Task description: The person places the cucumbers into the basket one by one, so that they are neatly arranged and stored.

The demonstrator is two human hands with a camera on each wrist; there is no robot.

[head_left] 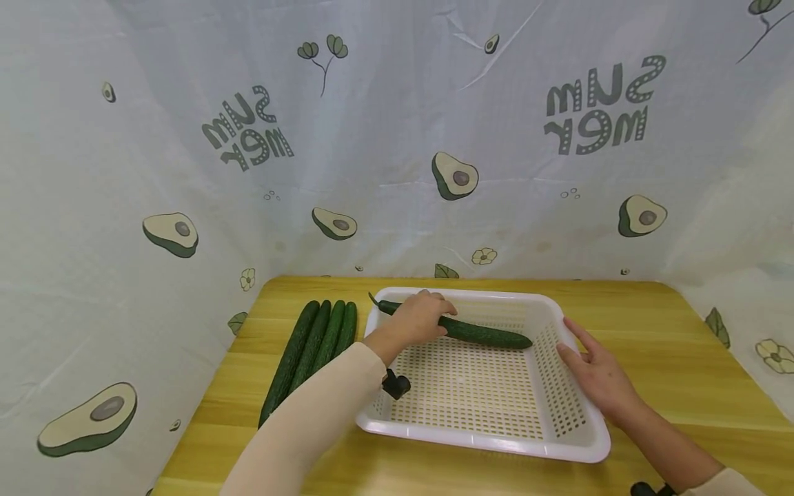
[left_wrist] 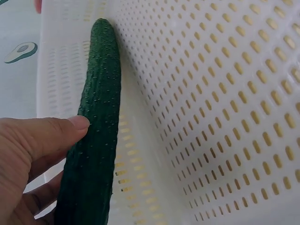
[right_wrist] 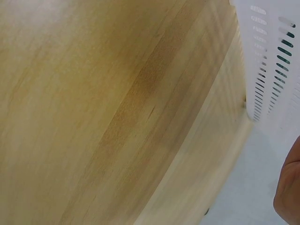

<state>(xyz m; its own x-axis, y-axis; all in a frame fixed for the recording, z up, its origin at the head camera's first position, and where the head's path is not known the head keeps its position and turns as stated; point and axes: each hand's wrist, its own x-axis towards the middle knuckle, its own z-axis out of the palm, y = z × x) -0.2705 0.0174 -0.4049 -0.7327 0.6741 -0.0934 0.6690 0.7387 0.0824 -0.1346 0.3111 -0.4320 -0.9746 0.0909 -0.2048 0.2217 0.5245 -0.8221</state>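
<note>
My left hand [head_left: 420, 319] grips a long dark green cucumber [head_left: 486, 335] over the far part of a white plastic basket [head_left: 462, 441]. The left wrist view shows the thumb [left_wrist: 78, 123] pressed on the bumpy skin of the cucumber [left_wrist: 99, 89], with other fingers partly hidden behind it. Along the basket's far side the cucumber lies lengthwise, its thin stem end toward the left. At the basket's right rim, my right hand [head_left: 598, 375] holds the edge, thumb over the rim and fingers along the outside. Only a piece of the right hand [right_wrist: 289, 190] shows in the right wrist view.
Several more cucumbers [head_left: 310, 344] lie side by side on the wooden table [head_left: 645, 331], left of the basket; my left sleeve [head_left: 316, 406] partly covers them. A pale curtain [head_left: 384, 138] printed with avocados hangs behind the table and at its sides.
</note>
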